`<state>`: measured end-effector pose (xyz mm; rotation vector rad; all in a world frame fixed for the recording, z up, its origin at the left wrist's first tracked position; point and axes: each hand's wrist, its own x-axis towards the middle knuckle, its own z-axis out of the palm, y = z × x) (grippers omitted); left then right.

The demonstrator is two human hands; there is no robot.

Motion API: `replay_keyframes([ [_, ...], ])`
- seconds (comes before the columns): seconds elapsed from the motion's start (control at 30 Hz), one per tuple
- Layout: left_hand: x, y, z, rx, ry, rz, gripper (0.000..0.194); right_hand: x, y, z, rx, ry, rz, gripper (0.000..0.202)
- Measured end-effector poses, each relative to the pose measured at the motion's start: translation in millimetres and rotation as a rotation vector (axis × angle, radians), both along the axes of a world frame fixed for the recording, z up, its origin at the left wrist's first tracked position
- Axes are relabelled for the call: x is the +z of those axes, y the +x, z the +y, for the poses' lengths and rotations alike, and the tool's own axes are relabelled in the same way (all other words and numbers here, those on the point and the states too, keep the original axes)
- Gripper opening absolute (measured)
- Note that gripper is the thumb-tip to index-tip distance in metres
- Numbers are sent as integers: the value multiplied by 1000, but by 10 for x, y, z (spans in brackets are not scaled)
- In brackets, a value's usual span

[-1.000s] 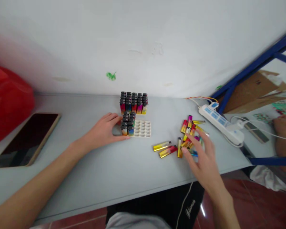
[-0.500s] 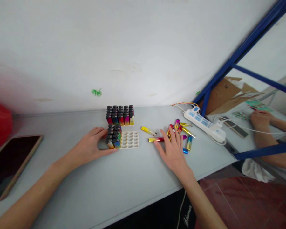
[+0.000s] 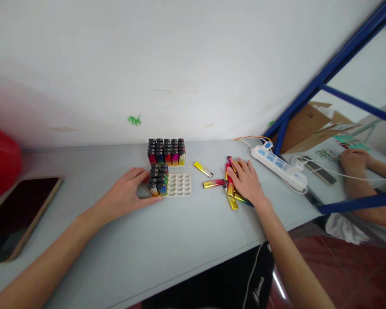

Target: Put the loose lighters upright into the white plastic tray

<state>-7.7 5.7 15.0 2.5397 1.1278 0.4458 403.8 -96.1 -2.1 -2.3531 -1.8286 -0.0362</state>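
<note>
My left hand [image 3: 127, 192] curls round the left end of a white tray [image 3: 179, 184], its thumb along the front edge and its fingers behind the lighters. Black-topped lighters [image 3: 158, 179] stand upright in the tray's left part; the round hollows to the right hold nothing. My right hand [image 3: 245, 180] lies palm down, fingers stretched out, over a loose heap of shiny lighters [image 3: 230, 184], partly hiding them. Between tray and heap lie a yellow lighter [image 3: 203, 169] and a red-and-gold lighter [image 3: 214, 183].
Behind the tray stands a full block of upright lighters [image 3: 167, 152]. A white power strip [image 3: 278, 167] with cables lies right of the heap, beside a blue metal frame [image 3: 309, 98]. At far left are a phone [image 3: 22, 214] and a red object [image 3: 0, 165]. Another person's arms [image 3: 357, 167] rest at right.
My right hand has moved right and flattened over the heap; the lighters there have shifted and bunched together. My left hand keeps its place at the tray. The view has shifted slightly.
</note>
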Motion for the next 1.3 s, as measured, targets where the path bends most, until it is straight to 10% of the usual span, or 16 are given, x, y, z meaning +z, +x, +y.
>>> replay_keyframes([
  [0.5, 15, 21, 3, 18, -6, -5, 66, 163, -682, 184, 14, -172, 88, 86],
  [0.77, -57, -2, 22, 15, 21, -5, 59, 201, 15, 125, 115, 309, 253, 62],
  [1.03, -48, 5, 34, 9, -3, -29, 67, 259, 525, 491, 478, 72, 275, 30],
  [1.3, -11, 10, 2, -14, -20, -58, 63, 240, 263, 564, 134, 352, 1096, 41],
])
